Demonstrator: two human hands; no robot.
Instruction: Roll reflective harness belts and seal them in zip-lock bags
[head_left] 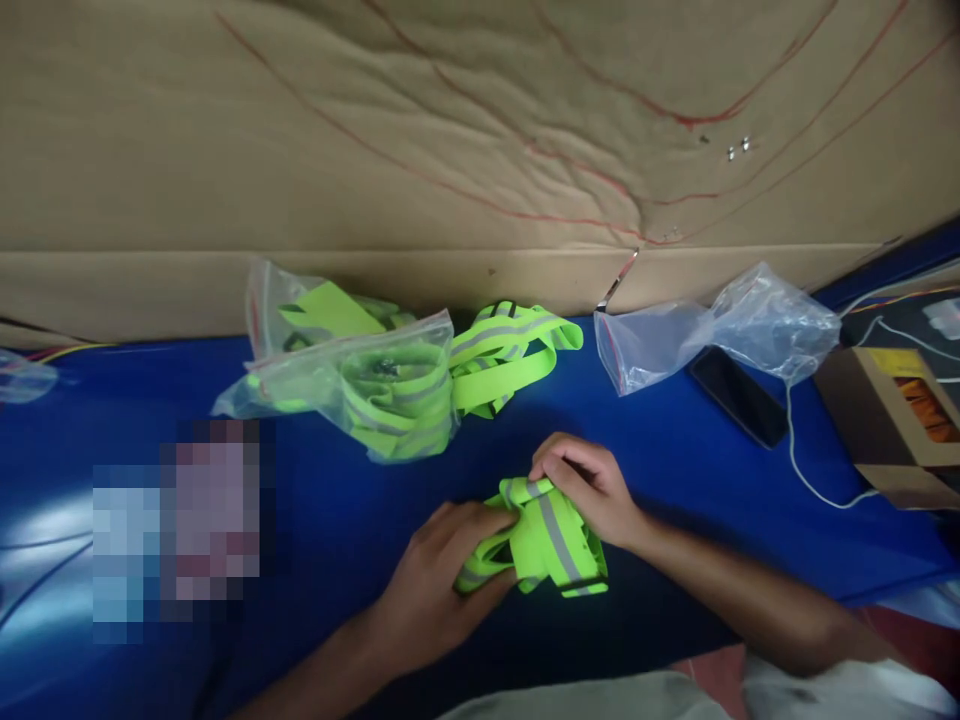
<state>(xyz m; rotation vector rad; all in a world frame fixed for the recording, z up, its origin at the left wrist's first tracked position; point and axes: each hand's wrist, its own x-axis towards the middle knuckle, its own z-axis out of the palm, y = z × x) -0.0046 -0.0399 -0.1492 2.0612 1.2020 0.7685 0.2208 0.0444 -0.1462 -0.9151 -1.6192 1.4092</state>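
Note:
A bundle of neon-yellow reflective strap (553, 530) with a grey stripe is held between both my hands, above the blue table. My left hand (442, 565) grips its left side, thumb and fingers around the folded loops. On the upper right, my right hand (589, 485) has its fingers curled and pinches the strap's top edge. A dark buckle or slider shows at the bundle's lower right end. Behind it lies another loose reflective strap (517, 350). To that strap's left, a clear zip bag (397, 400) holds more of the same straps.
A crumpled clear plastic bag (660, 345) and a black phone (739, 395) lie at the right. Beyond them stand an open cardboard box (877, 420) and a white cable (806, 470). A brown panel (450, 150) with red lines rises behind the blue table (315, 540).

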